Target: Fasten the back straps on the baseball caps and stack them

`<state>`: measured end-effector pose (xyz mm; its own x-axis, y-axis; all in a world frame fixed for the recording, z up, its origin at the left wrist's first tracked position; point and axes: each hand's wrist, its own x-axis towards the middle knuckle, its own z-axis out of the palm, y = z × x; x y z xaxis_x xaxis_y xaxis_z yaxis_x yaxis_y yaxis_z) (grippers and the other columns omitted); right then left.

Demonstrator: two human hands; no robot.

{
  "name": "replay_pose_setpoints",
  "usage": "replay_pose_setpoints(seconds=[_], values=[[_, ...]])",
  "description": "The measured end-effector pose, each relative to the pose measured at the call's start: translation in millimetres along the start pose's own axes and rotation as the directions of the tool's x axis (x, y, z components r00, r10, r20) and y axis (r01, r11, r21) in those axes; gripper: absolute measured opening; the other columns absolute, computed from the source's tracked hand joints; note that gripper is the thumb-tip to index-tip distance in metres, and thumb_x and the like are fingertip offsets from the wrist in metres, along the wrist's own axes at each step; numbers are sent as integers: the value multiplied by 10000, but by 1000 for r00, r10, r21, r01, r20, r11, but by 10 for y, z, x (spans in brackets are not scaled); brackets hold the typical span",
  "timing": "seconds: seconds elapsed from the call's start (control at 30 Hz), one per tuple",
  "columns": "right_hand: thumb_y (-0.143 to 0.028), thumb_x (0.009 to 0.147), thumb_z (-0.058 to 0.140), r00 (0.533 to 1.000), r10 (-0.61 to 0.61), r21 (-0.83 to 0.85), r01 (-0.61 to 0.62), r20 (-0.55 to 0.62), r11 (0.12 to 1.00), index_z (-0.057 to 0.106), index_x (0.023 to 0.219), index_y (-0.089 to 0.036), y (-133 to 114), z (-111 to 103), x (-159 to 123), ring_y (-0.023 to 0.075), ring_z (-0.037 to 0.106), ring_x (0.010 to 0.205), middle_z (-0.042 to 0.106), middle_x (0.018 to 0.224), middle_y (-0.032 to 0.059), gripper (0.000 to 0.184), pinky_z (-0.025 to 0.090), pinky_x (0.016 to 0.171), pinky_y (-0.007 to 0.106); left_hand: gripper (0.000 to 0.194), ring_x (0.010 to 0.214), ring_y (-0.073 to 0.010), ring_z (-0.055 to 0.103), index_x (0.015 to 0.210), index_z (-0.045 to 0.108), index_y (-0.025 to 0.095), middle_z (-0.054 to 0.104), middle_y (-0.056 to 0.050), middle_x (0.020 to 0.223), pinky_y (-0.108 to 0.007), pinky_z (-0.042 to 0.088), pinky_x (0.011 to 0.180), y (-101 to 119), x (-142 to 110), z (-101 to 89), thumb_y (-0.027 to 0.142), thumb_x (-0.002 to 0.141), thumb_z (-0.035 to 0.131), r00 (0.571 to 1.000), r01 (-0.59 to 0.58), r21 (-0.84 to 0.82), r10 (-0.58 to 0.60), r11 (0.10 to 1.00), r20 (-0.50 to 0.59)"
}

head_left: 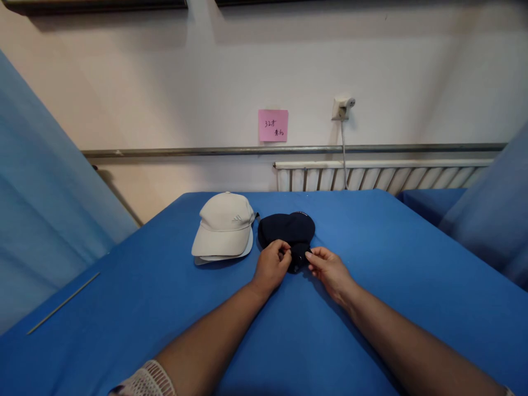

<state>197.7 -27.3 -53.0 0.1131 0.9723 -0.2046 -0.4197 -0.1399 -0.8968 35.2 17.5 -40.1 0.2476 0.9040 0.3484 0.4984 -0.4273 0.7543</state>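
A black cap [280,228] lies on the blue-covered table [289,341], its rounded edge facing the wall. At its near end is a small dark part [298,254], perhaps the strap or back flap, too dark to make out fully. My left hand [273,263] pinches this part from the left, thumb and fingertips closed. From the right, my right hand [329,269] grips the same part between thumb and forefinger. Left of the black cap sits a beige cap [225,225] with a small stripe logo, stacked over a paler brim [247,250].
A thin stick [64,302] lies on the table's left side. Blue curtains [49,209] hang at both sides. Behind the table are a radiator [379,175], a metal rail [185,152], a pink note [273,126] and a socket [340,109] with a plugged-in cable.
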Motion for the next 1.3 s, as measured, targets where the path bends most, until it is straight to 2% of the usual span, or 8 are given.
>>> replay_pose_setpoints(seconds=[0.17, 0.33, 0.5, 0.6, 0.83, 0.97, 1.1, 1.3], values=[[-434, 550, 863, 997, -16, -27, 15, -71, 1000, 610, 737, -188, 7, -9, 10, 67, 482, 509, 558, 605, -48, 399, 381, 491, 212, 129, 682, -134, 603, 891, 646, 174, 676, -18, 816, -253, 467, 633, -44, -21, 30, 229, 848, 538, 1000, -14, -44, 14, 999, 12], [-409, 508, 893, 988, 9, 65, 1, -155, 998, 605, 724, -186, -6, -19, 29, 67, 488, 511, 556, 614, -51, 423, 430, 494, 213, 196, 788, -146, 657, 1014, 652, 178, 713, -35, 940, -251, 507, 687, -27, -67, 67, 218, 834, 588, 995, -32, -160, 46, 987, 84], [-349, 513, 907, 996, 50, 122, -41, -68, 992, 639, 732, -171, -16, -22, 17, 75, 532, 571, 584, 648, -33, 389, 473, 563, 215, 232, 796, -149, 653, 1051, 658, 186, 713, -45, 980, -254, 508, 686, 1, -86, 87, 216, 829, 599, 991, -5, -204, 32, 979, 133], [-335, 523, 898, 998, 56, 80, -54, -24, 995, 654, 742, -164, -13, -34, 8, 73, 518, 556, 590, 646, -29, 370, 453, 552, 216, 253, 819, -153, 644, 1070, 652, 180, 705, -57, 999, -261, 512, 704, -9, -81, 105, 222, 825, 605, 990, 42, -298, 0, 954, 138], [-344, 556, 856, 995, -16, -78, 9, -98, 997, 651, 758, -171, -3, -22, -4, 86, 520, 559, 589, 628, -33, 336, 397, 512, 214, 217, 761, -132, 599, 987, 679, 161, 663, -26, 849, -246, 481, 706, -9, -60, 127, 243, 788, 651, 979, 131, -406, -54, 904, 197], [-335, 573, 850, 996, 17, 56, -13, -85, 998, 625, 748, -177, -16, -2, -16, 92, 561, 592, 615, 654, -24, 326, 412, 527, 204, 147, 694, -121, 566, 857, 673, 151, 637, -8, 761, -234, 445, 654, -31, -42, 128, 271, 773, 668, 978, 154, -441, -72, 884, 197], [-257, 559, 864, 997, 68, 216, -60, -29, 975, 594, 696, -178, -52, -20, -11, 83, 551, 567, 594, 621, -33, 313, 409, 500, 190, 173, 601, -101, 530, 886, 645, 154, 590, 23, 668, -225, 421, 597, -90, -33, 144, 284, 774, 667, 973, 205, -494, -120, 845, 199], [-214, 559, 879, 998, 61, 261, -55, -14, 964, 602, 739, -185, -36, -64, 30, 55, 498, 506, 579, 618, -52, 332, 398, 462, 172, 189, 620, -106, 558, 888, 645, 161, 631, 0, 737, -230, 439, 597, -91, -42, 163, 304, 770, 677, 970, 219, -520, -126, 826, 207]])
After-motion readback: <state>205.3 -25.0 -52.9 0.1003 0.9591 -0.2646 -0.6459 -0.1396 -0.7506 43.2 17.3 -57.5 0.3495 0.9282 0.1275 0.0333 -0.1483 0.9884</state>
